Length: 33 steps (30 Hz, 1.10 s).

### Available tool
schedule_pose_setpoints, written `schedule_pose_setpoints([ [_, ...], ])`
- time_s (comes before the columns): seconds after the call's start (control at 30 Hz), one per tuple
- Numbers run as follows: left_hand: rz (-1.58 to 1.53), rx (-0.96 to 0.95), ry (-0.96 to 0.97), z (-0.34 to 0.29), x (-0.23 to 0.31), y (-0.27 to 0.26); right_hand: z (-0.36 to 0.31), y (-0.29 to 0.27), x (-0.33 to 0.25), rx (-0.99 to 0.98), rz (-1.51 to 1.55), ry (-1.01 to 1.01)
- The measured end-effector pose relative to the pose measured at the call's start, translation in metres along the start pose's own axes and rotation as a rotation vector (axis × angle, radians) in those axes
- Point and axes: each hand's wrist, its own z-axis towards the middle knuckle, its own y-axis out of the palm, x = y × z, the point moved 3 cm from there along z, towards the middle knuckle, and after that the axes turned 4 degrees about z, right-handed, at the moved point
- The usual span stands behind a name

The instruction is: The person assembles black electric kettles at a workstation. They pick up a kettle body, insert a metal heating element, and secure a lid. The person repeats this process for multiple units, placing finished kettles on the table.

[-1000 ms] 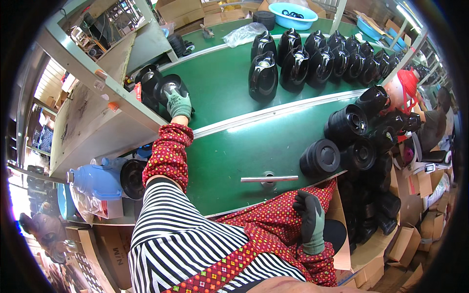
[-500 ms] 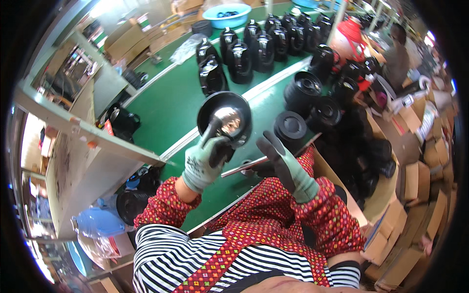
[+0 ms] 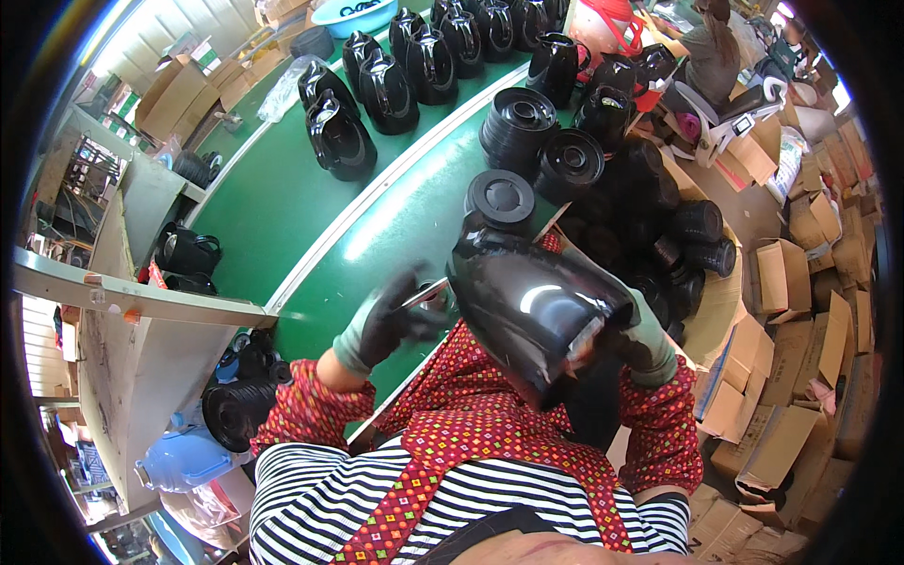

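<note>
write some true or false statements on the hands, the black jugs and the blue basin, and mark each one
1. The right hand holds a glossy black tapered jug. True.
2. That jug is held upright. False: it is tilted.
3. Several shiny black rounded jugs stand on the smooth green tabletop. True.
4. The left hand is bare. False: it wears a pale green and dark glove.
5. The round light-blue basin sits between the hands. False: it is beyond the standing jugs.

The left grip [image 3: 388, 322] is held with its blurred fingers loosely parted, the right grip [image 3: 648, 337] is clasped and partly hidden, and both forearms [image 3: 315, 405] are extended forward, the left slanted inward.
</note>
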Motion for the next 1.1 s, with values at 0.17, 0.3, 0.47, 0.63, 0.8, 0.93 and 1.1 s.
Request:
schedule_pose_setpoints([
  [0.17, 0.073, -0.556, 0.045, 0.024, -0.059, -0.012, 0.029, 0.018, -0.02, -0.518, -0.164, 0.073],
  [0.3, 0.107, -0.631, 0.074, 0.028, -0.065, -0.004, 0.061, 0.042, -0.008, -0.696, -0.334, 0.124],
  [0.47, -0.233, -0.455, -0.12, 0.009, -0.058, -0.002, 0.115, 0.065, 0.004, -0.765, -0.384, 0.028],
  [0.63, -0.393, -0.274, -0.17, -0.009, -0.045, -0.014, 0.199, 0.012, 0.05, 0.073, -1.269, -0.124],
  [0.8, -0.061, -0.171, 0.0, -0.002, -0.053, -0.043, 0.23, -0.006, 0.101, 0.183, -1.634, 0.032],
  [0.93, -0.057, -0.092, 0.025, -0.003, -0.061, -0.049, 0.217, -0.015, 0.101, 0.353, -1.5, -0.256],
  [1.1, -0.387, -0.372, 0.093, 0.014, -0.038, -0.009, 0.112, 0.027, 0.043, 0.067, -0.694, -0.488],
])
